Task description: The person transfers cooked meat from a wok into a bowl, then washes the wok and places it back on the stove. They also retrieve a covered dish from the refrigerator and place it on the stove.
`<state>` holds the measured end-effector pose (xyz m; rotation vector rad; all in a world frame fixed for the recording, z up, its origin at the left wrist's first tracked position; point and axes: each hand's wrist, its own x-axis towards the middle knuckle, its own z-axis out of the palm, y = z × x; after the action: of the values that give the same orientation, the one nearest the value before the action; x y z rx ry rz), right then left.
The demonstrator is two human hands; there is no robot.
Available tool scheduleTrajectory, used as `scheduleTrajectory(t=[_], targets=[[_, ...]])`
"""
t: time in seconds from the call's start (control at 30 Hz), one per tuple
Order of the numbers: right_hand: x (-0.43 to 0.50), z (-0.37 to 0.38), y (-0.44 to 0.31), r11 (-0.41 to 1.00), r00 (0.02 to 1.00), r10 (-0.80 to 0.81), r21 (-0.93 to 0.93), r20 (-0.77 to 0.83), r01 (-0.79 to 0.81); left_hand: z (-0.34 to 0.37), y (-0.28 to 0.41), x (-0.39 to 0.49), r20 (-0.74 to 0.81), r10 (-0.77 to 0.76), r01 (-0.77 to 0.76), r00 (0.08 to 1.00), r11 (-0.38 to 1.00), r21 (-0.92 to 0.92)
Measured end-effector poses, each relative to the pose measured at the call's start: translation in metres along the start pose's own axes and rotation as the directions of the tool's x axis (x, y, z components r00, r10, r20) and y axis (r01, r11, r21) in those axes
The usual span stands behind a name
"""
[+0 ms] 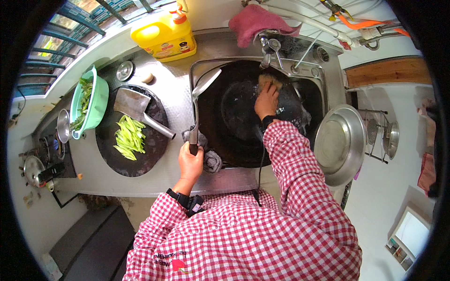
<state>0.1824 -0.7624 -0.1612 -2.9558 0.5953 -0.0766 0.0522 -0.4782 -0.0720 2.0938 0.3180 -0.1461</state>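
Note:
A large black wok [237, 105] lies over the steel sink [325, 95]. Inside it, toward the faucet [266, 58], my right hand [268, 100] presses a brown scouring pad [270, 80] against the wall, with some suds nearby. My left hand [191, 161] is closed around the dark handle end at the wok's left side. A metal spatula [207, 81] lies along that side; where its handle ends and the wok's handle starts is hard to tell. Gray cloths [213, 161] sit beside my left hand.
On the left, a round cutting board [147, 165] holds a cleaver [132, 103] and sliced green vegetable [130, 137]. Near it are a green basket [100, 102] of leaves, an egg [147, 78] and a yellow jug [163, 38]. A steel basin [339, 140] stands right of the sink.

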Motion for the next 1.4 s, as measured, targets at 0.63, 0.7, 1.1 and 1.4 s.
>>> scheduleTrajectory(t=[0.63, 0.7, 1.1, 1.4], targets=[[-0.006, 0.002, -0.022, 0.975, 0.959, -0.221, 0.001, 0.179, 0.224, 0.000, 0.004, -0.002, 0.007, -0.064, 0.063, 0.998, 0.997, 0.052], [-0.001, -0.009, -0.005, 0.968, 0.966, -0.214, -0.098, 0.141, 0.229, -0.001, 0.003, -0.001, 0.004, -0.056, 0.056, 0.998, 0.996, 0.066], [-0.008, 0.029, -0.044, 0.896, 0.925, -0.367, 0.306, 0.100, 0.322, 0.006, -0.006, -0.001, -0.003, -0.058, 0.058, 0.998, 0.998, -0.026], [0.026, -0.005, 0.006, 0.873, 0.885, -0.457, -0.146, 0.086, 0.465, 0.003, -0.003, 0.001, -0.002, -0.011, 0.011, 1.000, 1.000, -0.026]])
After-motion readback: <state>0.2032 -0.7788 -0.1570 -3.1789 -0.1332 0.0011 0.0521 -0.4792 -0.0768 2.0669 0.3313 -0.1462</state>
